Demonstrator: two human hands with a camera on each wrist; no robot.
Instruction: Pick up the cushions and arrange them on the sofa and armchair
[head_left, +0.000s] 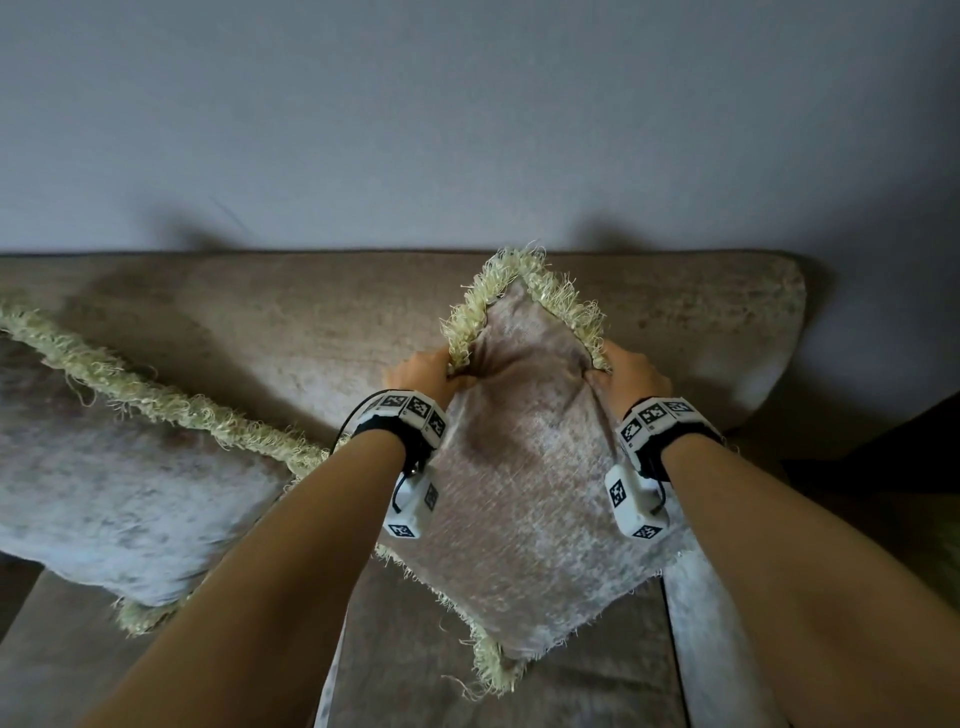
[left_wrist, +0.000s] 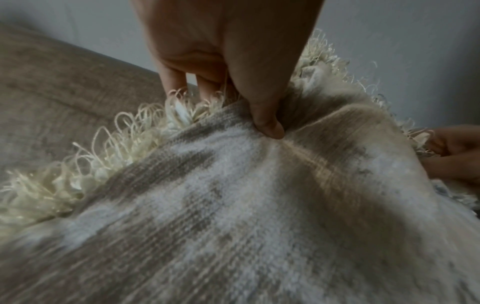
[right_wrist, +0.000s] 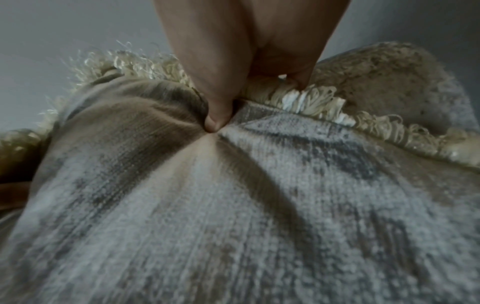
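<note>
A beige-grey cushion (head_left: 530, 488) with a pale yellow fringe stands on one corner on the brown sofa (head_left: 322, 332), its top corner against the backrest. My left hand (head_left: 423, 371) pinches its upper left edge, thumb pressed into the fabric (left_wrist: 267, 125). My right hand (head_left: 631, 376) pinches the upper right edge the same way, thumb (right_wrist: 215, 121) dug into the cloth. The cushion (left_wrist: 233, 205) fills both wrist views (right_wrist: 233, 205). A second fringed cushion (head_left: 104, 467) lies on the sofa seat to the left.
A plain grey wall (head_left: 467, 114) rises behind the sofa backrest. The sofa's rounded right end (head_left: 769, 338) drops to a dark area at the far right (head_left: 893, 467). Bare seat fabric (head_left: 395, 665) shows below the held cushion.
</note>
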